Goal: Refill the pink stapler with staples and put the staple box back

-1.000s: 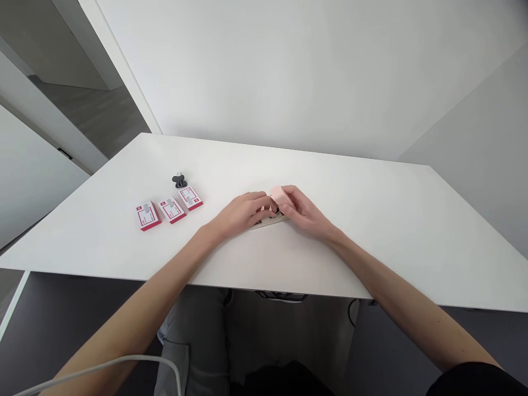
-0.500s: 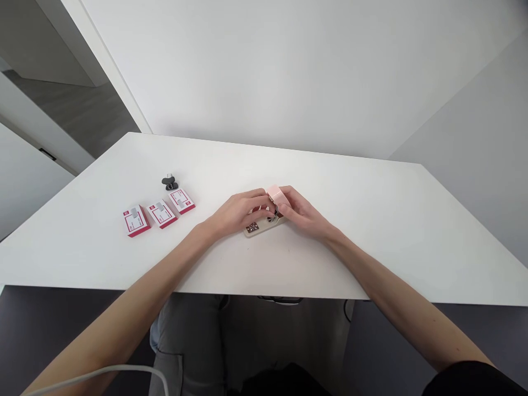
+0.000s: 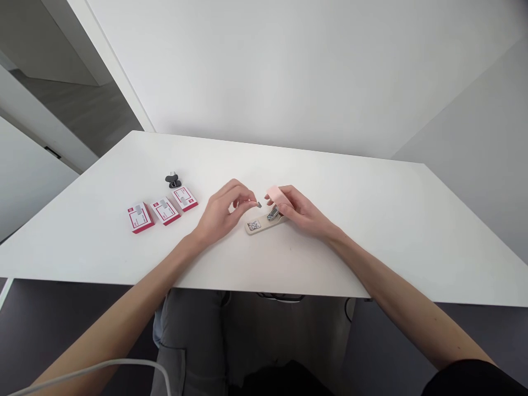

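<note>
**A:** Over at the left edge of the tabletop [image 3: 371, 220], three red-and-white boxes [image 3: 165, 210] sit side by side in a slanting row, well apart from the hands. Parked out of the way, I'd say.

**B:** Just behind the row, toward the far edge, there's a small black object [image 3: 173, 180]. It's too small to tell what it is.

**A:** Moving right, the left hand [image 3: 220, 212] is lifted off the surface. Its grip is pinched on a small grey strip [image 3: 258, 204], thumb and fingertips only, which is about all a piece that tiny allows.

**B:** The strip hangs in the air just left of the stapler [image 3: 259, 225], not touching it.

**A:** The stapler lies about mid-tabletop, beige base flat, label up, metal channel showing.

**B:** It shows because the right hand [image 3: 301, 212] has its grip clamped on the pink top [image 3: 274, 193], tipping it up and back. The lid looks hinged, so I judge the hand is there to stop it dropping shut.

**A:** And the heel of that hand rests on the tabletop, probably for steadiness.
</note>
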The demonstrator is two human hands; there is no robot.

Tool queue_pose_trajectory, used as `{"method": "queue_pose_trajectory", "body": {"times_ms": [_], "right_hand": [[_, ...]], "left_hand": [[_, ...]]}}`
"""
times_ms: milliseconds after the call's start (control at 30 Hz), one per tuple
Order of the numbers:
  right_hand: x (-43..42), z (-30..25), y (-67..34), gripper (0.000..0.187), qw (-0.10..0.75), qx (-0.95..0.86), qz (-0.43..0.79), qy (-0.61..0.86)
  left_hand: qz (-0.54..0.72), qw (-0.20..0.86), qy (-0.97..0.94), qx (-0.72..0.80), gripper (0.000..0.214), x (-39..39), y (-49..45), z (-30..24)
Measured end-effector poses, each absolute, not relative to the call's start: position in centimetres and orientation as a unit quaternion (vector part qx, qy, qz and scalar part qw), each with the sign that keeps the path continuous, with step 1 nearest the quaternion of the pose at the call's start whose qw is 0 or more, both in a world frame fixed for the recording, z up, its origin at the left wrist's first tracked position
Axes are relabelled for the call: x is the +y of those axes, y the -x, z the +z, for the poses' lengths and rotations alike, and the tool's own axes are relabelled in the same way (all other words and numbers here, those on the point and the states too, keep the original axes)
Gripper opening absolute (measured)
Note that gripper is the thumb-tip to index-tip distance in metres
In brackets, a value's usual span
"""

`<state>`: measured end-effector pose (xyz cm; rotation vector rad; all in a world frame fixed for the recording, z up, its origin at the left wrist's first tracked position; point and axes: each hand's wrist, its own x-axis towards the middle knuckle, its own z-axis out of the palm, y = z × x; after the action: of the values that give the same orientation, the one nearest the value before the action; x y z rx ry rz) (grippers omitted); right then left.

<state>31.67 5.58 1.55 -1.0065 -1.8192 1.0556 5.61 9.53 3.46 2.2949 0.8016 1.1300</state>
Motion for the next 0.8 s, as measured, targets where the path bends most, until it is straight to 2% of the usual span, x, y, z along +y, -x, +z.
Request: {"method": "queue_pose_trajectory", "body": {"times_ms": [333, 800], "right_hand": [[5.4, 1.0, -31.4, 0.038, 0.37, -0.752, 0.329, 0.435], [5.4, 0.8, -31.0, 0.034, 0.356, -0.794, 0.248, 0.426]], "left_hand": [[0.523, 0.207, -0.737, 0.375, 0.029, 9.6, -3.3, 3.2], [0.51, 0.248, -0.706, 0.425, 0.029, 9.2, -3.3, 3.0]]}}
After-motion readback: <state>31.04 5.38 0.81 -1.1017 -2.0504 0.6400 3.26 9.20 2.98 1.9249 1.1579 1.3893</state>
